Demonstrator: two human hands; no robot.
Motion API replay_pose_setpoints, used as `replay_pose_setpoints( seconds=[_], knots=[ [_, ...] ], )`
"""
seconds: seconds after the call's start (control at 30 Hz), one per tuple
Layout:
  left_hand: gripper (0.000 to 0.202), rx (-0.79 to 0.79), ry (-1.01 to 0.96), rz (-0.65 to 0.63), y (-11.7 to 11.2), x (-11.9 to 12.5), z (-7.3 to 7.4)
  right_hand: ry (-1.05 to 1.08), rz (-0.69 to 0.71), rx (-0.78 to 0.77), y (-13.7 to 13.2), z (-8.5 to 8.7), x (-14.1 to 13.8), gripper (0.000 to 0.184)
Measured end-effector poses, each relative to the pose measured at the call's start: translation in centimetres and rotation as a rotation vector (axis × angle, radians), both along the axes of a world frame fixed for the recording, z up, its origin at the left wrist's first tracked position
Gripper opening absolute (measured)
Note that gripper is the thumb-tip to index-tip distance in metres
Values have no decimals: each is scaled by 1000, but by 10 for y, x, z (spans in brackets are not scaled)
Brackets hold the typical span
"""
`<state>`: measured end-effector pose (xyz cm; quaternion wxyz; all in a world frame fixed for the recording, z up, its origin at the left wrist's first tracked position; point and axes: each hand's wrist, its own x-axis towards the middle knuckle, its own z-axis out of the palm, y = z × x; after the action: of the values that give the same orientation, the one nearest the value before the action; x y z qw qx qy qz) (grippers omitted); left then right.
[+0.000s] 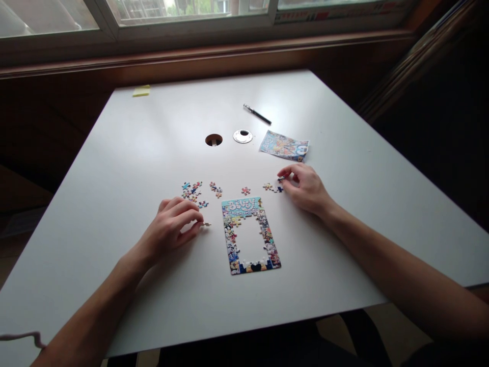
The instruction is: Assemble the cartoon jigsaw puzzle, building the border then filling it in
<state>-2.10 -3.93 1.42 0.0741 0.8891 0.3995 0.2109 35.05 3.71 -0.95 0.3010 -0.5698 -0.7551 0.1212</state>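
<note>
A small colourful jigsaw puzzle (250, 235) lies on the white table (126, 153), its border filled and its middle bare. My left hand (171, 227) rests left of it, fingers curled and pinching a small puzzle piece (207, 224) against the table. My right hand (303, 187) is at the puzzle's upper right, fingertips closed on a dark piece (281, 179) among a few loose ones. More loose pieces (193, 192) lie scattered above the puzzle, with a single one (245, 191) near its top edge.
A printed puzzle wrapper (284, 146) lies beyond my right hand. A black pen (257, 114) sits farther back. A cable hole (213, 139) and its round silver cap (243, 136) are mid-table. A yellow sticky note (141, 91) is at the far left corner.
</note>
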Motion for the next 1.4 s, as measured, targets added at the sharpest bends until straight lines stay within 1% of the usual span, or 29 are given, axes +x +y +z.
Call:
replay_pose_setpoints(
  seconds=[0.13,0.23,0.33,0.4,0.43,0.5,0.6,0.67,0.73,0.8,0.83,0.87,1.0,1.03,1.1,1.2,1.3,1.4],
  knots=[
    [7,41,-79,129,2,-2,0,0,1,1,0,1,0,15],
    [8,42,-130,226,1,-3,0,-7,-1,3,0,1,0,15],
    [7,30,-157,255,0,-3,0,-7,-1,5,0,0,0,16],
    [7,56,-169,286,-1,-2,2,-7,-2,4,1,-1,1,16],
    [7,81,-180,325,-2,-2,3,-7,-2,2,1,-1,1,16],
    [7,132,-232,444,-2,-2,6,-6,-2,-2,1,-2,2,16],
    [9,168,-377,620,0,-3,11,-4,-4,2,2,-2,2,15],
    [11,164,-442,677,1,-4,12,-7,-6,6,2,-3,2,15],
    [12,158,-454,695,2,-5,13,-9,-6,5,2,-2,2,14],
    [11,144,-432,648,2,-5,12,-7,-3,2,2,-2,2,14],
    [9,137,-413,595,2,-4,12,-6,-2,2,2,-2,2,14],
    [8,125,-386,522,1,-3,12,-5,-1,4,2,-2,2,14],
    [6,51,-216,160,-1,0,12,-4,1,7,2,-3,3,15],
    [7,29,-169,88,-2,0,12,-4,3,7,3,-3,3,15],
    [9,-10,-89,-17,-2,0,10,-8,5,7,3,-3,3,15],
    [12,-53,-7,-87,-1,-1,7,-9,-3,4,3,-3,3,16],
    [12,-68,15,-73,-1,-2,6,-8,-7,-3,2,-3,3,15],
    [10,-64,-26,-33,-1,-2,6,-18,-1,-6,3,-2,3,16]
  ],
)
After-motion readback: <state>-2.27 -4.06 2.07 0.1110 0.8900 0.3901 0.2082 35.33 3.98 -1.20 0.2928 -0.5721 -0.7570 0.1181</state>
